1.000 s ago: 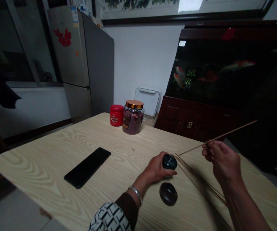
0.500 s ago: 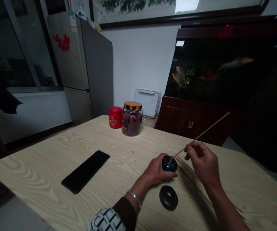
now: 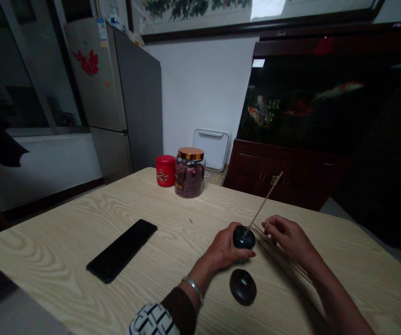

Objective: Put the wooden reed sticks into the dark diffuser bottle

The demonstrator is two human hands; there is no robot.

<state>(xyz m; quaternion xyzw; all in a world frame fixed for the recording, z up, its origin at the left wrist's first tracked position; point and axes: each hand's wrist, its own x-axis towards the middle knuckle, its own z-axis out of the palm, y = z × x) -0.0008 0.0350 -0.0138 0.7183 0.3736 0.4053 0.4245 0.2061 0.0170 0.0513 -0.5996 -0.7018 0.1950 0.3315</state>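
Observation:
My left hand (image 3: 228,249) is wrapped round a small dark glass reed diffuser bottle (image 3: 244,238), holding it upright on the table. A thin reed stick (image 3: 266,200) stands in the bottle's mouth, leaning up and to the right. Just right of the bottle, my right hand (image 3: 286,237) hovers with its fingers loosely curled and apart, off the standing stick. Several more reed sticks (image 3: 300,271) lie on the table beneath the right hand, partly hidden by it. In front of the bottle rests a round dark ring-shaped cap (image 3: 243,287).
A black phone (image 3: 122,251) lies on the left of the wooden table (image 3: 64,232). Toward the back stand a red canister (image 3: 165,171) and a copper-lidded jar of dried flowers (image 3: 189,177). Beyond are a fridge (image 3: 141,107) and a fish tank (image 3: 308,107).
My right hand has let go of the stick and moved slightly down and left. The stick now stands steeper in the bottle. My left hand keeps its hold.

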